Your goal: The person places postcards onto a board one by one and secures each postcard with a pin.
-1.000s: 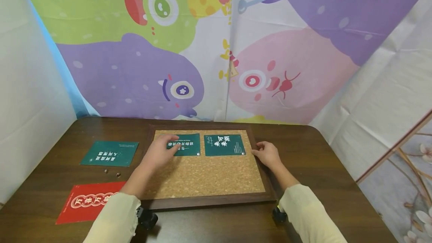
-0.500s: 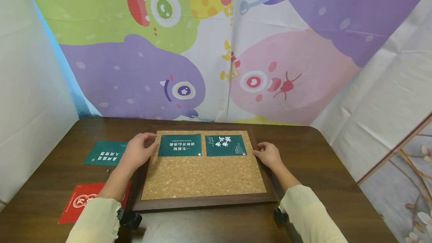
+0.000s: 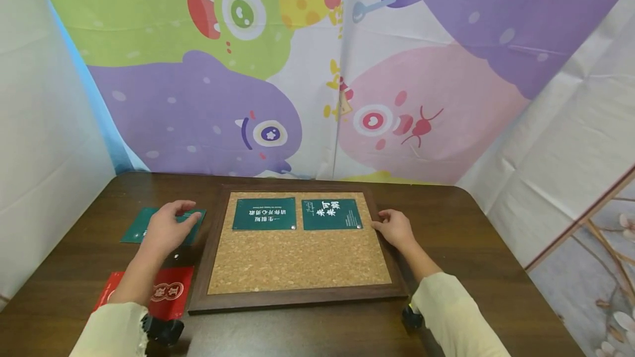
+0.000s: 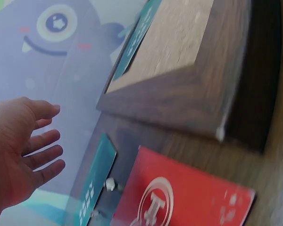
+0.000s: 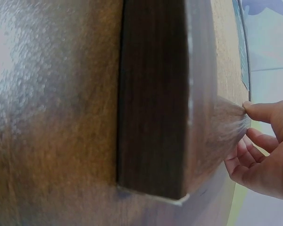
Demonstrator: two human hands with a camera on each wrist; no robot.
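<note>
A wood-framed corkboard [image 3: 297,260] lies on the table, bearing two green cards, the left one [image 3: 264,214] and the right one [image 3: 332,214], each with a shiny tack at its lower right corner. My left hand [image 3: 166,230] hovers over a loose green card [image 3: 133,231] left of the board and covers part of it. Its fingers are spread with nothing between them, as the left wrist view shows the hand [image 4: 19,150]. Two small tacks, one of them nearer [image 4: 110,184], lie beside that card. My right hand [image 3: 397,227] pinches the board's right frame edge between thumb and fingers.
A red card [image 3: 171,291] with printed characters lies at the front left, partly under my left forearm. A cartoon-printed cloth [image 3: 317,70] hangs behind the table's far edge. Bare brown tabletop [image 3: 461,236] extends to the right of the board.
My left hand has moved left, off the left pinned card and past the board's left edge to the loose green card. My right hand stays on the frame.
</note>
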